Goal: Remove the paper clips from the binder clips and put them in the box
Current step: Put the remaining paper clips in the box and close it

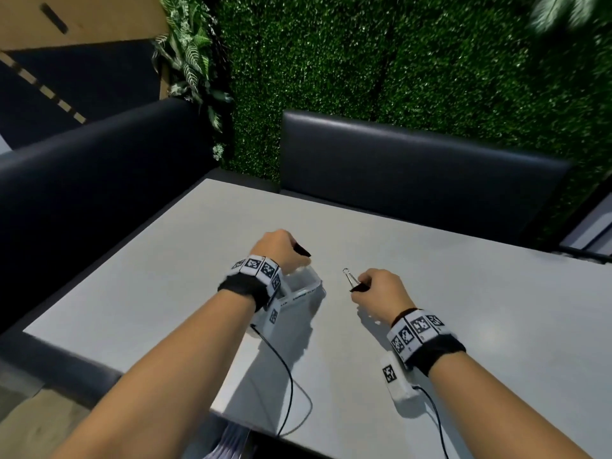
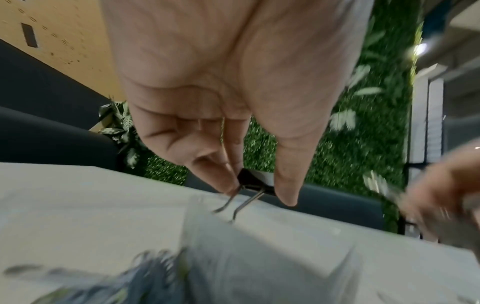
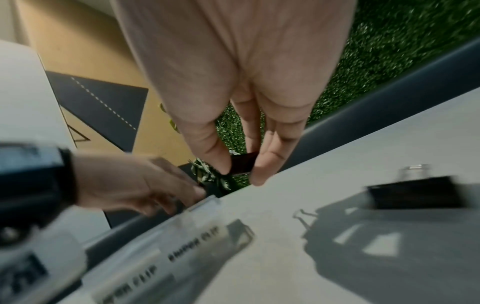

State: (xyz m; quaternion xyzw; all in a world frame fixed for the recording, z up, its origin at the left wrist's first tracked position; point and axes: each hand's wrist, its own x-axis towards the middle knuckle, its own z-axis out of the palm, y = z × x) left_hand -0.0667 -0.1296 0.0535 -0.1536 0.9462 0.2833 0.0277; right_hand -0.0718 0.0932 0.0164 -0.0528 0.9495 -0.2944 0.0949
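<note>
Table [image 1: 463,293], box [image 1: 306,286] blurred, perhaps transparent

- Binder clip [image 2: 255,181] pinched in left hand [image 1: 281,250]: black body, smooth, faint sheen; bare silvery wire handles.
- Second clip [image 1: 356,282] in right hand [image 1: 381,289]: same black body, bright metal wire loop.
- Box [image 1: 303,286] just beside left wrist: clear plastic, glossy, printed lettering on the side.
- Table [image 1: 463,309] under both hands: pale grey, smooth, matt.
- Seat backs [image 1: 414,167] beyond the hands: dark, smooth, leather-like, soft sheen.
- Wall [image 1: 397,61] behind them: green artificial foliage, rough.
- Wristbands [image 1: 427,346]: black cloth, white plastic-looking marker tiles.
</note>
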